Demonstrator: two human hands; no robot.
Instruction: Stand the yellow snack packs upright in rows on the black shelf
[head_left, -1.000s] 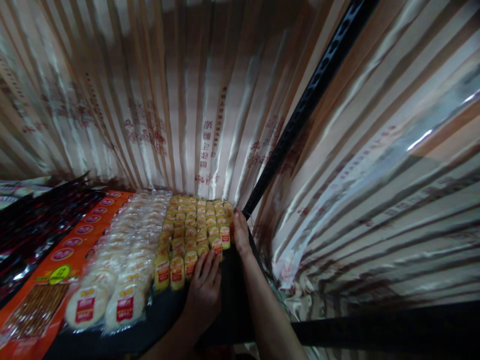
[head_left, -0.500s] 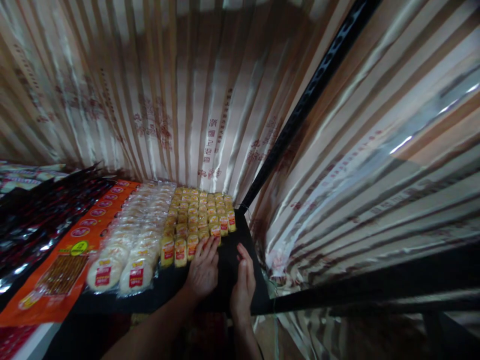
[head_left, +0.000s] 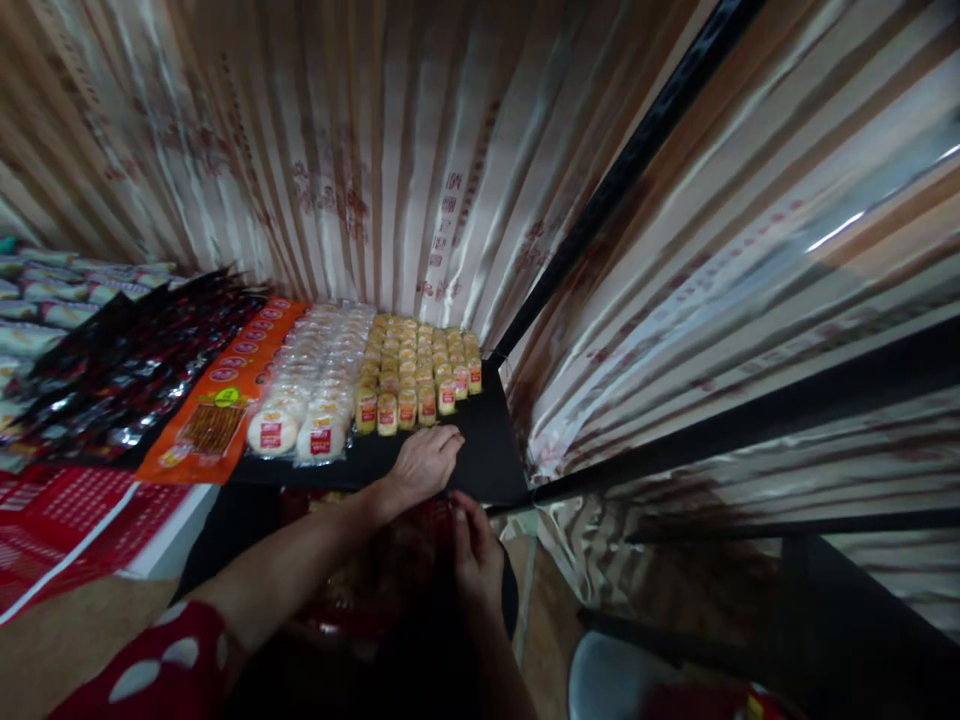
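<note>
Sitting R of orange pack (head_left: 223, 385): yellow packs (head_left: 409, 375), in rows on shelf (head_left: 491, 435). Prob. light, soft, crushable, wrappers slick; best held gently by the sides. L hand (head_left: 426, 463), R of orange pack: fingers pressed together, palm hidden, can't tell if grip's empty. R hand (head_left: 478, 560), farther R & lower: fingers curled, dim, grip unclear. Back rows blurry; stuff below (head_left: 352, 575) too dark to ID.

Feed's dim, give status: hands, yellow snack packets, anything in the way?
Left hand before the yellow snack packets, right hand lower; grips unclear. Packets stand in rows. Black post right of them.
</note>
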